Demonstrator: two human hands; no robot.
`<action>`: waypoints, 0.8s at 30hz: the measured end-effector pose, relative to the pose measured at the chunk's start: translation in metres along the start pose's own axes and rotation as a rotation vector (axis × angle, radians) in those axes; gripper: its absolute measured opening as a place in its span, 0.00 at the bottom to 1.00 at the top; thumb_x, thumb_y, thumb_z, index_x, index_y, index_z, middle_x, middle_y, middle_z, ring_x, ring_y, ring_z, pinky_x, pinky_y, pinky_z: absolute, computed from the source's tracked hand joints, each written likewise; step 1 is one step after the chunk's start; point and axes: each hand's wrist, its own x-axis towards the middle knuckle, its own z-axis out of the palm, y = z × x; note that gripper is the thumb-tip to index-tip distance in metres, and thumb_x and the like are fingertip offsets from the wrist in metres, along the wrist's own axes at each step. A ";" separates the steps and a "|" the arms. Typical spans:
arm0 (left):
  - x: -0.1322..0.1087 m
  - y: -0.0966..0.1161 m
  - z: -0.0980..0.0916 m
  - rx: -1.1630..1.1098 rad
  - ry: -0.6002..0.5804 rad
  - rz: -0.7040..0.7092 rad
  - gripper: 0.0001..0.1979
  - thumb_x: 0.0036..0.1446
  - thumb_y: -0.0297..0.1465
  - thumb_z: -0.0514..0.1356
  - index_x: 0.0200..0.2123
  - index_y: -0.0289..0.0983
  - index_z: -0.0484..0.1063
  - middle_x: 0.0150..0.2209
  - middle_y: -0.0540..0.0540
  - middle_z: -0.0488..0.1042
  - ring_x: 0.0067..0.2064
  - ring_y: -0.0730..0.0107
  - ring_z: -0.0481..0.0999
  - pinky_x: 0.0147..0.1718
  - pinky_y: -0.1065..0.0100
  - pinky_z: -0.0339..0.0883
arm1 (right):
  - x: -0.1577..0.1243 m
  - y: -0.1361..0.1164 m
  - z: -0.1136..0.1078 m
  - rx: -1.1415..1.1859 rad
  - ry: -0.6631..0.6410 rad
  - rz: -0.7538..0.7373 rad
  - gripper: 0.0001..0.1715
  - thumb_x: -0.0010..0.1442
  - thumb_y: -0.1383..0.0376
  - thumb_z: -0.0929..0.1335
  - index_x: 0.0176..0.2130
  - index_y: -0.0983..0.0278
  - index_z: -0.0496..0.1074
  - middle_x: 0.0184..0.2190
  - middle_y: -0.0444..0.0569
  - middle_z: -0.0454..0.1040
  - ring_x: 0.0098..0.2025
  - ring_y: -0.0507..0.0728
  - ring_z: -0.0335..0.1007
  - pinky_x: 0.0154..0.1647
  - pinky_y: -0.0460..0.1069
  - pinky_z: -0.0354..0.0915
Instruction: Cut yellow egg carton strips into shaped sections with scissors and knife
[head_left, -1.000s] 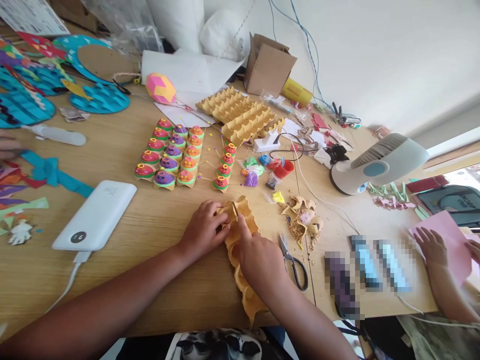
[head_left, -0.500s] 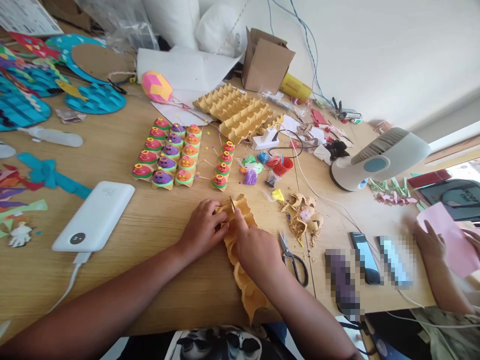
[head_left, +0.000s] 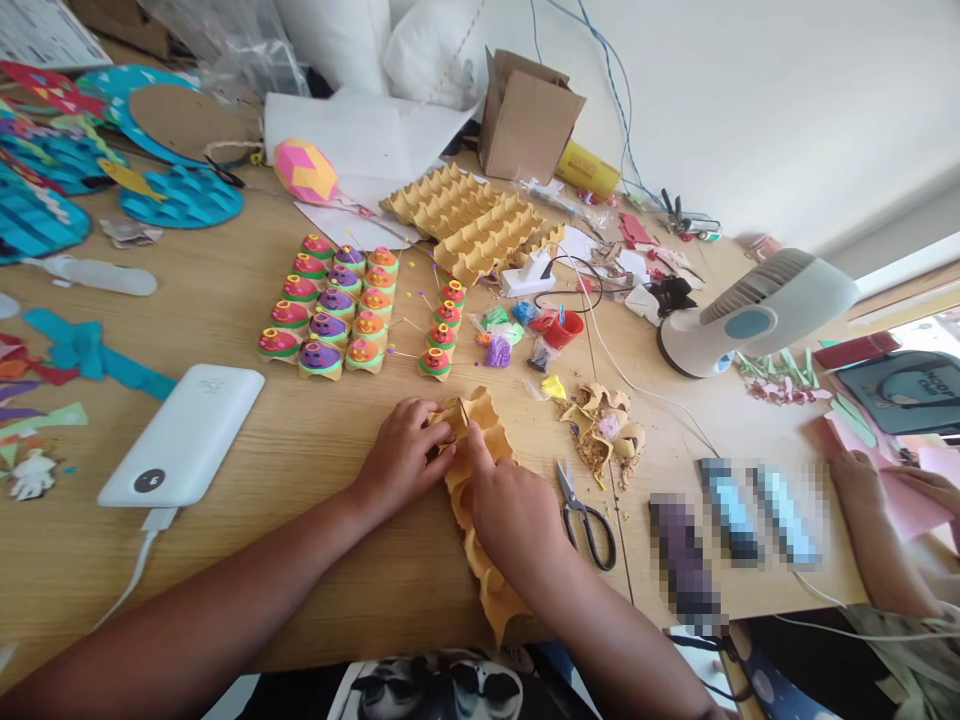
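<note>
A strip of yellow egg carton (head_left: 487,580) lies on the wooden table in front of me. My left hand (head_left: 405,447) grips its far left end between bent fingers and thumb. Over the strip, my right hand (head_left: 510,500) is closed round a thin blade (head_left: 463,408), index finger stretched along it; the handle is hidden in the palm. The blade's tip touches the carton near my left fingers. Black-handled scissors (head_left: 585,515) rest right of my right hand. Painted carton pieces with faces (head_left: 322,357) stand in rows beyond my left hand.
A white power bank (head_left: 184,435) is at the left. Egg trays (head_left: 480,225) and a cardboard box (head_left: 529,120) stand at the back. Carton scraps (head_left: 604,430), phones (head_left: 731,510) and a fan (head_left: 757,310) are on the right, where another person's hands hold pink paper (head_left: 911,505).
The view has shifted slightly. My hands keep nearly the same grip and position on the carton. At the right, the other person's hands and pink paper have moved lower.
</note>
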 end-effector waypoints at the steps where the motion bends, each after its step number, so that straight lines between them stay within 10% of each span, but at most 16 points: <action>1: 0.000 0.000 0.000 -0.005 -0.005 -0.002 0.07 0.66 0.34 0.60 0.35 0.39 0.75 0.52 0.37 0.70 0.57 0.48 0.69 0.57 0.46 0.68 | 0.004 0.001 -0.001 0.007 0.001 -0.002 0.42 0.72 0.69 0.60 0.79 0.63 0.42 0.37 0.55 0.82 0.36 0.59 0.84 0.32 0.47 0.72; 24: 0.000 -0.002 0.000 -0.030 -0.020 -0.002 0.05 0.65 0.32 0.61 0.35 0.38 0.75 0.53 0.38 0.69 0.58 0.47 0.69 0.56 0.47 0.68 | 0.017 0.004 -0.010 0.030 0.005 -0.016 0.43 0.71 0.69 0.60 0.79 0.64 0.43 0.41 0.57 0.83 0.40 0.59 0.85 0.36 0.47 0.73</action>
